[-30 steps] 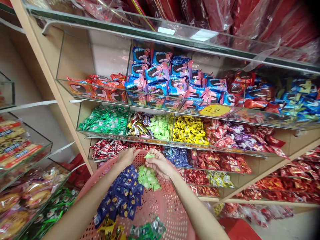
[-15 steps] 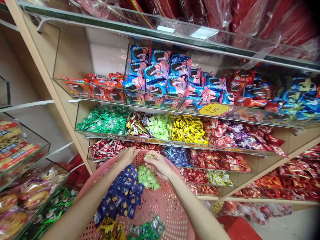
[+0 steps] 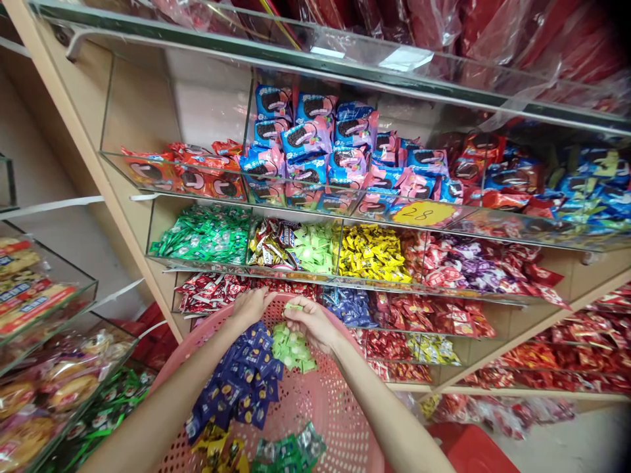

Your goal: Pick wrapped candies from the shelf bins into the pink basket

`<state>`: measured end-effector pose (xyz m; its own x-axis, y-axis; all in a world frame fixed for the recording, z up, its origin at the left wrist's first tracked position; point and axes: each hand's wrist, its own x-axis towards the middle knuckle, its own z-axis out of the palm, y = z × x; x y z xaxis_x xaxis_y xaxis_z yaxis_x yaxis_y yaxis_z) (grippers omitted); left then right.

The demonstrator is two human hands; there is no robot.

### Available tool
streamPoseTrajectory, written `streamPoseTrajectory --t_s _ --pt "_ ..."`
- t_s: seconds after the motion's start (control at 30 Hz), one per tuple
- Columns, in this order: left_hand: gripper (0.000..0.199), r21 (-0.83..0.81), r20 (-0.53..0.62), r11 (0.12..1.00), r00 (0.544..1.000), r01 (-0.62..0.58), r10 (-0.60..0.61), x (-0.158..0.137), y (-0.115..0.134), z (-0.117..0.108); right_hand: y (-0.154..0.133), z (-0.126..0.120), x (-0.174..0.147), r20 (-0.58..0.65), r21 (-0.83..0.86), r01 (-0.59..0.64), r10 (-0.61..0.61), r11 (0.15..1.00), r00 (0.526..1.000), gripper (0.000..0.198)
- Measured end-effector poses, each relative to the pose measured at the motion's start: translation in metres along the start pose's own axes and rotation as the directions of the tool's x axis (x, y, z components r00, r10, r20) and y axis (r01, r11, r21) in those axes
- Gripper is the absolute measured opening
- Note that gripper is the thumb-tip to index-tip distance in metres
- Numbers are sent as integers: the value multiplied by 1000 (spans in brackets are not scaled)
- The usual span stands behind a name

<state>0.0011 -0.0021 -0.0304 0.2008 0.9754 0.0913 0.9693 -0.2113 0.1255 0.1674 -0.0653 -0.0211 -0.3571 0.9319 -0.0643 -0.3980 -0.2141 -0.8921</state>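
- the right hand [image 3: 311, 323] pinches one small green candy [image 3: 294, 307] with its fingertips, up by the far rim of the pink basket [image 3: 325, 407].
- the left hand [image 3: 251, 306] is just beside it, fingers curled on that rim, holding nothing i can see.
- the candy lies flat, long side left to right, between the two hands.
- right under it sits a green pile [image 3: 292, 348], next to blue candies [image 3: 241, 384].
- the shelf [image 3: 315, 279] is just behind.

Two hands, the left hand [image 3: 252, 306] and the right hand [image 3: 310, 323], are over one pink basket [image 3: 320, 407]. The right hand pinches one green candy [image 3: 294, 307]. One yellow price tag [image 3: 422, 213] is on the shelf.
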Motion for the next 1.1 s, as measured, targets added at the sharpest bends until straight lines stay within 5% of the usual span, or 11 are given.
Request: streamPoseTrajectory --t_s 1.1 --pt "49 -22 -6 1000 1000 5 -5 -1 -3 4 7 0 2 -40 -131 -26 21 991 999 27"
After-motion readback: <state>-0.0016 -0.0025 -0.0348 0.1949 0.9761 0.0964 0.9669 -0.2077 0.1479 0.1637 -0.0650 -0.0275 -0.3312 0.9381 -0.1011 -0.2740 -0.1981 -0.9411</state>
